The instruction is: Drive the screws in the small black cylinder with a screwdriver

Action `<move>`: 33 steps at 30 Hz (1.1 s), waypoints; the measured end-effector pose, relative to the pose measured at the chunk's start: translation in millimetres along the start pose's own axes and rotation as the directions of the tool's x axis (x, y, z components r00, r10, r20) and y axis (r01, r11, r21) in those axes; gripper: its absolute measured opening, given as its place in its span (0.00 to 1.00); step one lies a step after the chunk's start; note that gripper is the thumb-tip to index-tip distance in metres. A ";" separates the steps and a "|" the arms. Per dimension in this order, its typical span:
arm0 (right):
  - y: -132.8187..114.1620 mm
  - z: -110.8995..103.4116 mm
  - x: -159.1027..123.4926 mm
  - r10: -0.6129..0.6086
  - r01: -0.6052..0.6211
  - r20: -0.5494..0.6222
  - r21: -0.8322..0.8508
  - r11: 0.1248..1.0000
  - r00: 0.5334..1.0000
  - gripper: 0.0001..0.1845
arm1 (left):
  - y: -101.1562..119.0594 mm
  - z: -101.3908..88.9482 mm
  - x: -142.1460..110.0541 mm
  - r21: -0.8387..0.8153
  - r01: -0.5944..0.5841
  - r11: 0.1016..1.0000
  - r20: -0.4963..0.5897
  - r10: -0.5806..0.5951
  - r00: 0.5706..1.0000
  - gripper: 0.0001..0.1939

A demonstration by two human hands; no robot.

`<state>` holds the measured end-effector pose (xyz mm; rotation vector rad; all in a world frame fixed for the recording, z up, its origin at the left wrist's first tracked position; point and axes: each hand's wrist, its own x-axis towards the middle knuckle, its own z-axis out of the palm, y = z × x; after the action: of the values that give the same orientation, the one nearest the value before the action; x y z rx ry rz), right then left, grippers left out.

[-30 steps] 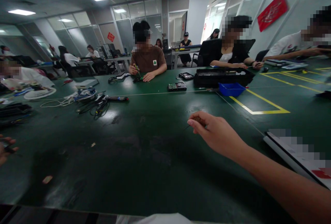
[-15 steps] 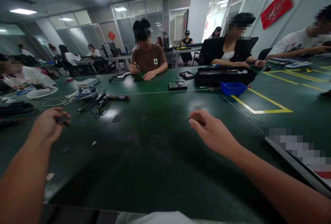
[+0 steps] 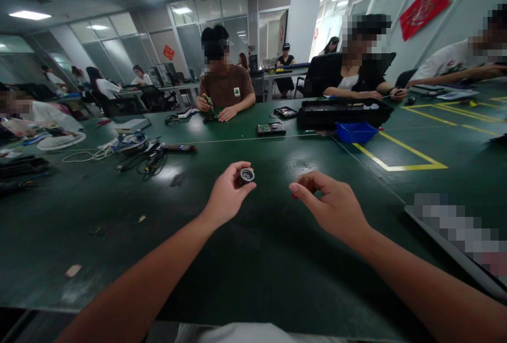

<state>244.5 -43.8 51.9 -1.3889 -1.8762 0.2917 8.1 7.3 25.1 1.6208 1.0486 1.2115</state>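
Observation:
My left hand (image 3: 227, 195) is closed around a small dark grey cylindrical part (image 3: 247, 175), gripped between thumb and fingers. Its round, hollow end with a pale rim faces me. To the right, my right hand (image 3: 330, 198) pinches a small brown rounded piece (image 3: 304, 181), mostly covered by the fingers. A bit of red shows by that thumb; its kind cannot be made out. Both hands are above the green tabletop (image 3: 253, 258), a short gap apart.
Tangled cables (image 3: 146, 161) lie at the left. Beyond my hands are a hard drive (image 3: 271, 129), a blue tray (image 3: 357, 132) and a long black case (image 3: 343, 114). A co-worker (image 3: 225, 87) sits opposite. A pale-edged slab (image 3: 455, 248) lies at the right.
My left hand has swung from the far left to the middle, and the cylindrical part in it now shows clearly. My right hand has stayed nearly in place, still pinching the brown piece.

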 end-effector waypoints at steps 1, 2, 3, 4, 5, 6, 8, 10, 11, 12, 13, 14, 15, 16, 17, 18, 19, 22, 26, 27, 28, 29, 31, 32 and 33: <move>-1.3 -0.9 -1.0 -0.011 0.011 -0.016 0.007 1.000 1.000 0.16 | -5.3 5.9 -3.5 0.035 -0.027 0.999 0.038 0.026 0.999 0.24; -2.6 -2.0 -2.2 -0.022 0.023 -0.030 0.015 1.000 0.999 0.16 | -10.1 9.4 -7.2 0.076 -0.046 0.996 0.080 0.040 0.996 0.23; -3.8 -3.1 -3.4 -0.034 0.035 -0.045 0.025 0.999 0.998 0.15 | -14.5 10.9 -10.8 0.117 -0.058 0.991 0.126 0.043 0.991 0.23; -4.9 -4.1 -4.8 -0.045 0.047 -0.054 0.039 0.998 0.998 0.14 | -18.1 11.0 -14.1 0.156 -0.068 0.985 0.164 0.042 0.985 0.22; -5.5 -4.9 -6.3 -0.052 0.056 -0.065 0.058 0.997 0.996 0.14 | -21.0 10.3 -16.7 0.188 -0.082 0.979 0.189 0.046 0.981 0.21; -5.8 -5.3 -7.9 -0.055 0.062 -0.078 0.082 0.995 0.995 0.13 | -23.1 9.2 -18.6 0.212 -0.098 0.972 0.203 0.054 0.978 0.21; -5.6 -4.7 -10.9 -0.055 0.068 -0.100 0.132 0.989 0.994 0.12 | -25.0 7.6 -20.2 0.233 -0.117 0.965 0.205 0.069 0.976 0.22; -4.8 -2.3 -13.2 -0.063 0.078 -0.104 0.155 0.985 0.993 0.12 | -24.7 7.3 -19.8 0.232 -0.107 0.967 0.186 0.064 0.980 0.24; -4.5 -0.7 -13.8 -0.072 0.087 -0.097 0.153 0.985 0.993 0.13 | -24.1 7.5 -19.4 0.231 -0.100 0.968 0.175 0.060 0.983 0.25; -4.2 1.1 -14.2 -0.085 0.097 -0.085 0.143 0.985 0.993 0.13 | -23.4 7.8 -19.1 0.234 -0.097 0.968 0.169 0.058 0.984 0.25; -4.0 3.0 -14.2 -0.098 0.107 -0.073 0.131 0.986 0.993 0.13 | -22.8 8.1 -19.0 0.238 -0.099 0.966 0.169 0.059 0.984 0.24; -3.9 4.7 -14.0 -0.111 0.118 -0.064 0.118 0.986 0.992 0.13 | -22.2 8.3 -19.2 0.243 -0.106 0.964 0.176 0.063 0.982 0.24; -3.9 6.3 -13.8 -0.121 0.127 -0.058 0.105 0.986 0.991 0.12 | -21.7 8.4 -19.6 0.248 -0.116 0.962 0.187 0.070 0.980 0.23; -4.0 7.5 -13.4 -0.129 0.133 -0.053 0.093 0.987 0.990 0.12 | -21.4 8.4 -20.2 0.251 -0.125 0.960 0.197 0.076 0.978 0.22; -4.1 8.5 -13.1 -0.133 0.137 -0.052 0.083 0.987 0.990 0.12 | -21.1 8.3 -20.8 0.251 -0.131 0.959 0.204 0.080 0.976 0.22; -4.2 9.0 -12.9 -0.135 0.139 -0.050 0.074 0.988 0.990 0.12 | -21.1 8.1 -21.3 0.250 -0.135 0.959 0.205 0.084 0.975 0.22; -4.3 9.2 -12.7 -0.133 0.136 -0.051 0.068 0.988 0.990 0.11 | -21.0 7.8 -21.7 0.251 -0.137 0.958 0.202 0.087 0.976 0.22; -4.7 8.8 -12.5 -0.114 0.119 -0.068 0.064 0.991 0.991 0.11 | -20.9 6.9 -21.9 0.258 -0.135 0.957 0.188 0.087 0.978 0.23; -4.8 8.7 -11.8 -0.105 0.108 -0.078 0.032 0.994 0.991 0.12 | -19.4 5.5 -21.3 0.301 -0.145 0.943 0.204 0.085 0.975 0.22; -4.8 8.8 -11.6 -0.103 0.106 -0.081 0.023 0.994 0.991 0.12 | -19.0 5.3 -21.3 0.310 -0.153 0.938 0.214 0.088 0.973 0.22; -4.8 8.8 -11.3 -0.102 0.103 -0.085 0.017 0.994 0.991 0.12 | -18.6 5.1 -21.3 0.316 -0.160 0.935 0.224 0.090 0.970 0.22; -4.9 8.6 -11.0 -0.104 0.105 -0.088 0.012 0.994 0.991 0.12 | -18.4 5.1 -21.3 0.319 -0.167 0.933 0.232 0.094 0.968 0.22; -5.3 7.8 -10.6 -0.123 0.123 -0.086 -0.004 0.992 0.989 0.11 | -18.5 5.0 -21.3 0.326 -0.183 0.927 0.243 0.105 0.964 0.21; -5.7 7.2 -10.6 -0.135 0.134 -0.080 -0.016 0.991 0.988 0.11 | -18.7 5.0 -21.2 0.332 -0.190 0.924 0.247 0.110 0.963 0.21; -6.1 6.5 -10.6 -0.146 0.144 -0.075 -0.029 0.989 0.986 0.11 | -19.0 5.0 -21.1 0.339 -0.198 0.920 0.249 0.115 0.962 0.22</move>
<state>236.8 -53.9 46.3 -1.2534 -1.9105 0.1417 6.5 -7.6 0.5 2.1095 1.0536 0.9411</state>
